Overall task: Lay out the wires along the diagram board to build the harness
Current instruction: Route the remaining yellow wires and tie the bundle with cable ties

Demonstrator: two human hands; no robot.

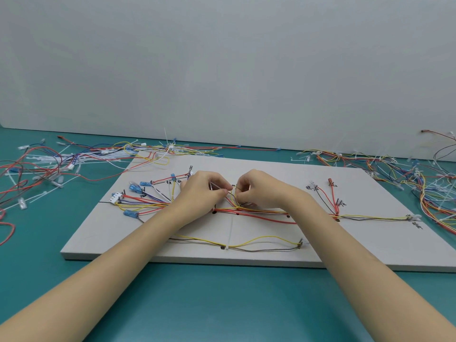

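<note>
At the centre of the frame the left hand [201, 191] has its fingers [220, 191] curled, pinching a thin white cable tie [217, 187] between thumb and forefinger, while the right hand [256, 190] curls its fingers around a loop of fine yellow wire [234, 201] just beside it; the two hands nearly meet. Beneath them a bundle of slim, glossy wires [259, 213], red, yellow, brown and white, runs across the diagram board [370, 250], a flat pale grey slab with black handwritten marks and small dark holes. To the left of the hands the wires fan out to blue translucent terminals [130, 214] and a white ribbed connector [116, 197]. Lower on the board a yellow and a brown wire sag together, cinched by a second white tie [229, 236]. The board lies on a smooth teal counter [222, 304]. Tangled heaps of loose wires sit at the left edge [44, 166] and right edge [419, 183], against a plain matte wall [222, 70].
</note>
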